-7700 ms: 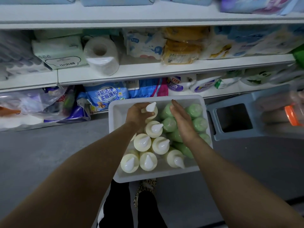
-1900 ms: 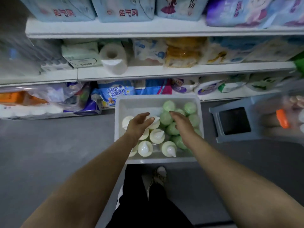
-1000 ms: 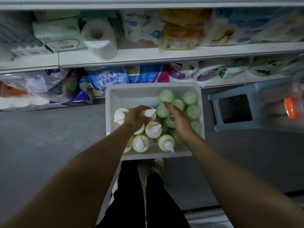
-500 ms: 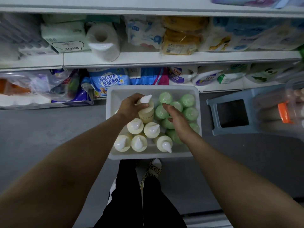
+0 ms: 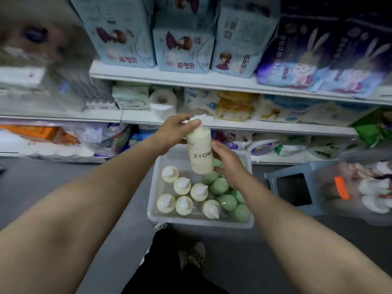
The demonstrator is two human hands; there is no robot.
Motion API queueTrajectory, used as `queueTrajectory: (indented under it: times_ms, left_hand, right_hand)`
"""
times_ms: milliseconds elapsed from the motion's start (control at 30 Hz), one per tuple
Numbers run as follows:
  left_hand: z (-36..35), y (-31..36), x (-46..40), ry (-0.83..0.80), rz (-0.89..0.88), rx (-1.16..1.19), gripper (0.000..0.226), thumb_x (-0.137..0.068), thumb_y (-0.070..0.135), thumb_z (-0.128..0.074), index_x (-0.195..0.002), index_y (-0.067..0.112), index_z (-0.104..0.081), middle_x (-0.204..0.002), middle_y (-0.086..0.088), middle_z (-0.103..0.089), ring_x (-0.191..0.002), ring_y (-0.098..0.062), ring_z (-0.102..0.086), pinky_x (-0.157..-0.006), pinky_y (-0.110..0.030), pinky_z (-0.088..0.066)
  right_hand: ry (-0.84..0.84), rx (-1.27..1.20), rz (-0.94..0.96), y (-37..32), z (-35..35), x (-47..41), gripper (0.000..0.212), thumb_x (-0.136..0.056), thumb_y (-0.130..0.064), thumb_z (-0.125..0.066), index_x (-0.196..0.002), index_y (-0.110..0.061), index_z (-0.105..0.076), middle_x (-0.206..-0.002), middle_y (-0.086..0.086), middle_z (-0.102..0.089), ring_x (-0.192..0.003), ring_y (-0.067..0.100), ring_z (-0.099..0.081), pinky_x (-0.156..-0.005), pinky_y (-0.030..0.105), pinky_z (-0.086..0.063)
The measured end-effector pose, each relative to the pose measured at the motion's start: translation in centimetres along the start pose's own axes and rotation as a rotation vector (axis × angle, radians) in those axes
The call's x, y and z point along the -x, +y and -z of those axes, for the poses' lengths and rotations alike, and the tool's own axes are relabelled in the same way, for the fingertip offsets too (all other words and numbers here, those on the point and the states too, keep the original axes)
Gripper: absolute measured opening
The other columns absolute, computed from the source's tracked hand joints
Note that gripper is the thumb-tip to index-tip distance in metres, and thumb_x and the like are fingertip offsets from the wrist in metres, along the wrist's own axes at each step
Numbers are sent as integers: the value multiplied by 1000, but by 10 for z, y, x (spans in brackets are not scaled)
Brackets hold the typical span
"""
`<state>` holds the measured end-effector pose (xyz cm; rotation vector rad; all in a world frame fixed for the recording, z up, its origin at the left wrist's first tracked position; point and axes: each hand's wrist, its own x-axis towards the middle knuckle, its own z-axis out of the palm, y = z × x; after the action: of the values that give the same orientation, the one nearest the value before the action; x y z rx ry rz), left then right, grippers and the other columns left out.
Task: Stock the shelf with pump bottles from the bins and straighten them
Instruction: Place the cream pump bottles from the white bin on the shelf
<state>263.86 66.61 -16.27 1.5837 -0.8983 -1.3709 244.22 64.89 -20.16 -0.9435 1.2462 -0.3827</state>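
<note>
A cream pump bottle [image 5: 200, 154] with dark lettering hangs upright above the white bin [image 5: 156, 188]. My left hand [image 5: 172, 132] grips its white pump top. My right hand [image 5: 228, 164] holds the bottle's lower right side, fingers wrapped behind it. In the bin on the floor stand several cream bottles [image 5: 183, 195] on the left and several green bottles [image 5: 226, 201] on the right. The white shelf [image 5: 265, 125] with packs of tissue runs just behind the lifted bottle.
A grey-blue plastic stool [image 5: 290, 188] stands right of the bin. A clear bin with an orange latch [image 5: 360, 192] sits on it at far right, blurred. Toilet paper roll [image 5: 162, 103] and packs fill the shelves. My legs and shoes [image 5: 191, 253] are below the bin.
My left hand has lifted a cream bottle out of the bin to shelf height. My right hand left the green bottles and came up to the bottle's side. The view tilted up.
</note>
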Motion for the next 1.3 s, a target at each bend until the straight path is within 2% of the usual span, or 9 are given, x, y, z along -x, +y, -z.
queueTrajectory:
  times_ms: [100,300,600,667,800,933,1000,1133,1300]
  left_hand:
    - [3,35,15,36,-75,26,18,-97,32,-65,-106,17,-68,-92,-1,-70,-82,-14,-66,-76,-35,-58]
    - [7,109,43,176,-225,6,29,-94,40,-67,-109,15,-70,-93,0,-71,-83,-15,-65,-77,-33,-54]
    - [24,192,85,289,-354,105,33,-90,51,-67,-97,19,-67,-105,-5,-73,-105,-22,-68,-97,-37,-54]
    - [30,205,94,248,-388,141,37,-92,49,-64,-107,15,-69,-111,-9,-74,-111,-25,-67,-100,-38,-52]
    - [43,228,109,138,-429,188,51,-97,40,-61,-145,27,-50,-130,0,-66,-118,-18,-65,-96,-32,-52]
    - [65,250,115,53,-467,91,65,-97,29,-64,-151,46,-33,-122,8,-70,-111,-12,-68,-84,-28,-56]
    - [82,262,115,31,-504,86,72,-95,20,-66,-153,45,-30,-115,0,-74,-107,-15,-71,-79,-26,-58]
    - [113,286,112,104,-565,43,85,-89,16,-74,-155,42,-26,-114,-9,-74,-108,-21,-71,-92,-42,-56]
    - [151,296,97,232,-572,108,70,-83,10,-79,-144,15,-45,-118,-6,-72,-107,-19,-70,-97,-46,-54]
  right_hand:
    - [-67,-43,70,-26,-5,16,36,-94,-47,-61,-129,-38,-62,-127,-12,-67,-121,11,-59,-89,44,-52]
    - [-166,-65,217,-86,-18,55,34,-78,-53,-72,-112,-51,-68,-116,-15,-72,-112,12,-65,-64,33,-57]
    - [-199,-221,343,-174,-47,89,43,-83,-49,-73,-123,-37,-66,-124,-8,-69,-118,20,-60,-81,48,-57]
    - [-200,-259,352,-191,-54,97,43,-83,-49,-74,-123,-35,-66,-122,-6,-69,-116,20,-61,-89,54,-54]
    - [-207,-297,421,-230,-67,111,40,-84,-51,-72,-119,-32,-67,-115,-4,-71,-109,16,-63,-78,47,-56]
    - [-234,-305,522,-275,-85,123,38,-86,-51,-70,-117,-29,-70,-105,-2,-76,-96,19,-71,-80,55,-58]
    - [-226,-289,563,-295,-96,127,35,-88,-51,-68,-116,-29,-71,-104,-3,-76,-96,21,-71,-81,52,-56]
    - [-226,-245,617,-326,-122,131,32,-92,-47,-65,-119,-30,-70,-110,-4,-75,-103,24,-70,-65,41,-60]
    - [-245,-199,664,-353,-160,119,34,-95,-43,-64,-126,-29,-66,-111,-6,-75,-105,19,-70,-75,42,-61]
